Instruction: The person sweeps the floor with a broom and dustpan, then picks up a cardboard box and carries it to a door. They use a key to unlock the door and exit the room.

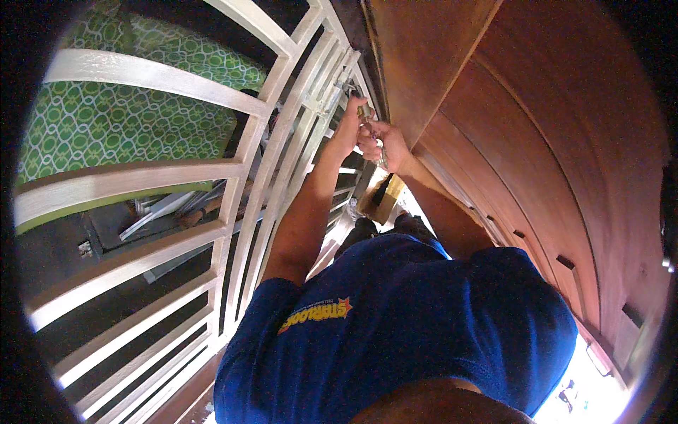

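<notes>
Both my hands are up close together by the latch (345, 79) of a white barred metal gate. My left hand (346, 131) is closed on a small brass-coloured padlock (364, 112), its thumb raised along one side. Just below it to the right, my right hand (390, 146) has its fingers curled and pinched against the padlock's lower end. A bunch of shiny metal keys (382, 155) hangs at the right hand's fingers. The fingers hide whether a key sits in the padlock.
The white gate (134, 173) fills the left side, with a green patterned panel (134, 127) and metal pieces (166, 208) behind its bars. A brown wooden door (522, 141) stands close on the right. Below my hands is a cardboard box (378, 201) with a dark object on it.
</notes>
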Demonstrator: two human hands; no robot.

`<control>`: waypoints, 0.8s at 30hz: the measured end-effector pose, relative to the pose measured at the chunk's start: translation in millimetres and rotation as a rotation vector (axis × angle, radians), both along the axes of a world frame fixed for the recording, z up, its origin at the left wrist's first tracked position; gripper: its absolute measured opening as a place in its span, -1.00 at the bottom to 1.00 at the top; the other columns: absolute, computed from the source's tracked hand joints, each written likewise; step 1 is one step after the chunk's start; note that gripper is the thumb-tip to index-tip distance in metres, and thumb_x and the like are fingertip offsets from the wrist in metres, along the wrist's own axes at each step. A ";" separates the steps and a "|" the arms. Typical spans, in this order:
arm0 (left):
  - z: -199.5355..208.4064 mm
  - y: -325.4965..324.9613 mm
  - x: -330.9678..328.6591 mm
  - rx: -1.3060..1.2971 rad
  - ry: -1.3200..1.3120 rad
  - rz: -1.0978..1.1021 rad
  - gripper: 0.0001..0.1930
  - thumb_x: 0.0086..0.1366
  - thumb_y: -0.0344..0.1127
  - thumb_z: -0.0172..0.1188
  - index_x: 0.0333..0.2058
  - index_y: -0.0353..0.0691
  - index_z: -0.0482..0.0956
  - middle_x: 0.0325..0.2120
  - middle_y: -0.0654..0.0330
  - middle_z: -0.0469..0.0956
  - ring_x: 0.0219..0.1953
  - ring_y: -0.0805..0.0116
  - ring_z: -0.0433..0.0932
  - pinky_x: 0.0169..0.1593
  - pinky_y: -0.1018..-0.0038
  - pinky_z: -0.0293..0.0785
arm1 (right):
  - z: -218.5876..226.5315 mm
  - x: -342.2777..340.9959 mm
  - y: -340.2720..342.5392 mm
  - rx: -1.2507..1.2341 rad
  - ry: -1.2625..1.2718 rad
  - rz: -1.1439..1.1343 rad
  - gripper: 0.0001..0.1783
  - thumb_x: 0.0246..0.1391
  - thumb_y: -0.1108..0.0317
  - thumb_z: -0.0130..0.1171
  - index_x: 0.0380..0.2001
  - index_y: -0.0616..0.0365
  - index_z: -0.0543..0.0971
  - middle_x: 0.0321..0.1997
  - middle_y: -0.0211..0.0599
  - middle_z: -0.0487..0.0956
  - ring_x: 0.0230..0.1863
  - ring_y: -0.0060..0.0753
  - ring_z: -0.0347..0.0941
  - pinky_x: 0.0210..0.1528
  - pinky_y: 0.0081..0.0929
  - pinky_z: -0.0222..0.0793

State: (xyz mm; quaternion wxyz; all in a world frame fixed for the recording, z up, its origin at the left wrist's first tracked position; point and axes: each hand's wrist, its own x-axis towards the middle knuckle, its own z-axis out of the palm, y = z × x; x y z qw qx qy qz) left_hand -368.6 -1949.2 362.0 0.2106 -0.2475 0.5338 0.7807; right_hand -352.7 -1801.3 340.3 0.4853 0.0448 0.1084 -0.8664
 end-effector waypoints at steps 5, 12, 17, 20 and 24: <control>-24.2 -0.7 5.4 -0.419 0.391 -0.013 -0.62 0.49 -0.16 -0.12 -0.09 -0.39 0.52 -0.16 0.02 0.54 -0.11 0.20 0.60 -0.08 0.33 0.59 | -3.1 -15.4 6.9 0.712 0.516 -0.180 -0.33 0.46 -0.22 -0.22 -0.12 0.21 0.59 -0.54 -0.31 0.53 -0.75 -0.59 0.20 -0.67 -0.56 0.18; -27.3 -4.0 9.2 -0.881 0.616 -0.008 -0.56 0.48 -0.25 0.01 0.16 -0.50 0.44 0.03 -0.16 0.53 -0.01 0.06 0.61 0.10 0.30 0.53 | -11.2 -21.3 -13.2 0.888 0.552 -0.263 -0.52 0.44 -0.04 0.03 0.10 0.13 0.59 -0.31 -0.50 0.62 -0.47 -0.63 0.45 -0.43 -0.65 0.39; 12.7 12.2 24.4 -0.694 0.400 0.156 -0.46 0.48 -0.15 0.06 0.30 -0.37 0.38 0.08 -0.17 0.55 0.04 0.08 0.60 0.10 0.31 0.49 | -7.6 -22.9 -10.7 0.640 0.424 -0.222 -0.58 0.44 -0.02 0.07 0.06 0.06 0.61 -0.34 -0.52 0.58 -0.37 -0.67 0.49 -0.37 -0.68 0.40; 33.1 13.6 25.3 -0.609 0.326 0.126 -0.46 0.50 -0.12 0.05 0.32 -0.33 0.37 0.07 -0.17 0.57 0.04 0.08 0.60 0.12 0.31 0.47 | -9.9 -26.5 -8.1 0.472 0.349 -0.175 -0.59 0.44 0.02 0.06 0.13 0.03 0.57 -0.34 -0.52 0.58 -0.37 -0.64 0.50 -0.35 -0.68 0.44; 39.3 9.9 21.8 -0.798 0.405 0.064 -0.46 0.52 -0.14 0.00 0.35 -0.31 0.34 0.06 -0.19 0.57 0.00 0.08 0.61 0.11 0.30 0.46 | -16.7 -39.6 -6.4 0.447 0.360 -0.125 -0.53 0.43 0.05 0.09 0.27 0.00 0.49 -0.24 -0.47 0.61 -0.39 -0.56 0.51 -0.35 -0.64 0.46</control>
